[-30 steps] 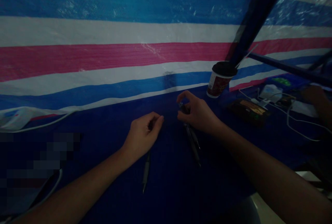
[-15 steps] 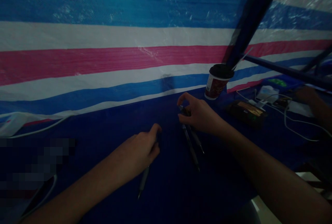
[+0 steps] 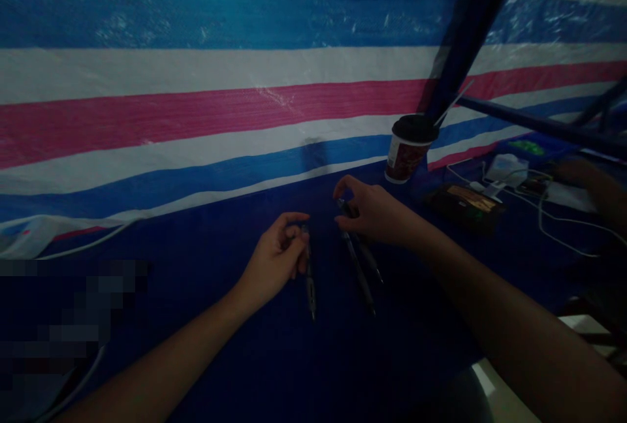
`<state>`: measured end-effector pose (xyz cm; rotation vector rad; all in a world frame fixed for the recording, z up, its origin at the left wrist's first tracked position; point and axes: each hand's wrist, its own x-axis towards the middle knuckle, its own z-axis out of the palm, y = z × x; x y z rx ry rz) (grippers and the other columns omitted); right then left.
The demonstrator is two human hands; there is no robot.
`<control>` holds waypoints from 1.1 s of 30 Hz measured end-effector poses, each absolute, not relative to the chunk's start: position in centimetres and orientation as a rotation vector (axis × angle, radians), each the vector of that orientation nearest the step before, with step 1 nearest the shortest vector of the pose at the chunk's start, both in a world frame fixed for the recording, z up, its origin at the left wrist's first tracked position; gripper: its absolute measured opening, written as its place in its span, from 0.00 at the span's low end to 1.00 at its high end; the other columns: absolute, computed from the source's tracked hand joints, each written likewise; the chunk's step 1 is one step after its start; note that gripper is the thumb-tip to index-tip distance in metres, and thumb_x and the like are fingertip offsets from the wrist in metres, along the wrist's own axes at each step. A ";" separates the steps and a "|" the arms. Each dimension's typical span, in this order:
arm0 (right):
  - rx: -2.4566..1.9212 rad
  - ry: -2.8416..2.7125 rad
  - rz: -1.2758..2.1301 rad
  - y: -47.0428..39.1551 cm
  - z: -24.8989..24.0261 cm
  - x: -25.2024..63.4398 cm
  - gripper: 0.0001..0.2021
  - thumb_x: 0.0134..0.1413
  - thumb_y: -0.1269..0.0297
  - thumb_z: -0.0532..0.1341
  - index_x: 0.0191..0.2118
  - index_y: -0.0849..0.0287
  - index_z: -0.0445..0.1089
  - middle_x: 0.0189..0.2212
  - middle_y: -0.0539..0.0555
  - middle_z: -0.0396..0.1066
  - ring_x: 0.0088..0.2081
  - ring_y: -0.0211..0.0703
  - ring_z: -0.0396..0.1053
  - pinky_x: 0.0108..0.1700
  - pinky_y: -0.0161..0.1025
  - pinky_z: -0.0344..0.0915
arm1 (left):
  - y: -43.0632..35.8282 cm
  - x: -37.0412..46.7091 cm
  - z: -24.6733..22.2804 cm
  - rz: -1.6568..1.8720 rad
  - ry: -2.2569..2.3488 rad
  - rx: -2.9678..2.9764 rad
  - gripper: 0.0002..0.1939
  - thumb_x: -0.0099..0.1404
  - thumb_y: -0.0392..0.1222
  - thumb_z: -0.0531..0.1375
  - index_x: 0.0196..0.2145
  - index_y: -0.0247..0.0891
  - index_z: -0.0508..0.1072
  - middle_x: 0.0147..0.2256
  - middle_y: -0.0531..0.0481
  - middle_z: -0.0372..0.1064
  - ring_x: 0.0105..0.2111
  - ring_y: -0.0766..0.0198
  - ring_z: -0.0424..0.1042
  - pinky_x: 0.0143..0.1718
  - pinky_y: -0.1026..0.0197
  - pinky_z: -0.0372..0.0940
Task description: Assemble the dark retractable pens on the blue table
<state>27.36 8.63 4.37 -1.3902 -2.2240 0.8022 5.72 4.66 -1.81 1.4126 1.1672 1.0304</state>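
My left hand point(image 3: 280, 250) is closed around the upper end of a dark pen point(image 3: 310, 289), thumb against its barrel. This pen stretches towards me, its tip pointing down the table. To the right, my right hand point(image 3: 369, 211) curls its thumb and forefinger about the top ends of two more pens. The longer-looking pen point(image 3: 361, 274) slants down and to the right, and the other pen point(image 3: 372, 260) lies close beside it, partly hidden under the hand. All three tips face my side of the blue table point(image 3: 274, 358).
A lidded paper cup point(image 3: 409, 152) with a straw stands behind my right hand. Farther right are a dark pouch point(image 3: 463, 207), white cables point(image 3: 563, 219) and another person's arm point(image 3: 595, 185). Striped plastic sheeting point(image 3: 206, 109) backs the table, beside a blue metal post point(image 3: 470, 38).
My left hand has moved up and to the right with its pen, which has swung nearly in line with the others. My right hand has stayed almost still.
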 end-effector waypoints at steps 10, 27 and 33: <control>-1.400 -2.276 0.753 8.5 4.7 27.6 0.19 0.58 0.65 0.64 0.55 0.62 0.64 0.23 0.47 0.70 0.21 0.37 0.64 0.28 0.36 0.57 | 5.2 6.3 -1.6 1.066 1.267 1.333 0.15 0.66 0.42 0.61 0.49 0.39 0.66 0.19 0.61 0.66 0.12 0.69 0.64 0.11 0.68 0.59; -1.523 -2.287 1.053 8.3 4.9 27.9 0.18 0.63 0.63 0.65 0.54 0.58 0.62 0.20 0.45 0.68 0.16 0.41 0.70 0.16 0.34 0.64 | 6.6 6.8 -0.7 1.189 1.297 1.192 0.14 0.63 0.38 0.61 0.47 0.37 0.69 0.20 0.59 0.67 0.13 0.68 0.66 0.10 0.68 0.60; -1.580 -2.277 1.049 8.4 4.8 27.9 0.20 0.62 0.61 0.67 0.54 0.58 0.60 0.18 0.45 0.70 0.16 0.44 0.72 0.16 0.35 0.66 | 6.7 6.6 -0.7 1.219 1.278 1.156 0.14 0.64 0.38 0.60 0.48 0.38 0.69 0.21 0.59 0.67 0.14 0.67 0.66 0.10 0.67 0.61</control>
